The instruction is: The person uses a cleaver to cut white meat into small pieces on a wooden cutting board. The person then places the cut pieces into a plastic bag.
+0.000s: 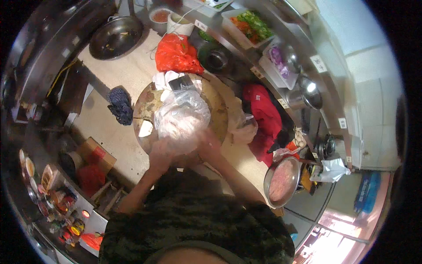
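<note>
A clear plastic bag (184, 114) with pale contents lies on a round wooden chopping block (216, 115). My left hand (162, 152) holds the bag's near left side. At its near right side, my right hand (208, 144) grips it too; glare and blur hide the fingertips of both. Left of the bag sits a small white piece (145, 128). Behind it are white crumpled paper or cloth (160, 81) and a dark flat rectangular object (180, 83). What fills the bag cannot be made out exactly.
A red plastic bag (178, 54) stands behind the block, a wok (115, 38) at back left. Dark bunched fabric (119, 105) lies left. On the right are red cloth (263, 114) and a metal bowl of pinkish minced food (282, 183). A shelf holds vegetable tubs (252, 28).
</note>
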Demonstrator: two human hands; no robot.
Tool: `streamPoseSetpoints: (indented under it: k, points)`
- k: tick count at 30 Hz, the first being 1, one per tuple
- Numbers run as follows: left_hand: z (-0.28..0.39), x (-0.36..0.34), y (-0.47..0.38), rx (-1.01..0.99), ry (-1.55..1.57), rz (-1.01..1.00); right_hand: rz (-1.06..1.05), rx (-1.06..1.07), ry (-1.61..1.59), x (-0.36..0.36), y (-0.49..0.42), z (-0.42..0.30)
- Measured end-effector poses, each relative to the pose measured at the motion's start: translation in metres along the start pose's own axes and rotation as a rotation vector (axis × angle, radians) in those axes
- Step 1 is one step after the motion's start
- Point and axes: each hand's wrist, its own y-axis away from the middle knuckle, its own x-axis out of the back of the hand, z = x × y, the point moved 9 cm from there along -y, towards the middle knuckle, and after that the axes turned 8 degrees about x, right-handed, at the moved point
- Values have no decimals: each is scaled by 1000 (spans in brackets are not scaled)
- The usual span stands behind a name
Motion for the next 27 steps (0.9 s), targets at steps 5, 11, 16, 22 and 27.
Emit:
streamPoseSetpoints:
  k: [5,11,16,22,27]
  points:
    - [-38,-21,-8,146,103,14,11,26,-63,-20,-18,14]
    - [-86,-38,4,503,-21,-243,-75,-102,288,-24,-45,11]
    - [-89,-40,-7,528,197,-299,4,189,134,-6,-64,-8]
    - [-55,19,-58,414,82,-181,187,-34,-138,71,-65,-18]
    - [-16,71,-110,392,247,-93,376,-179,-313,136,-79,-20]
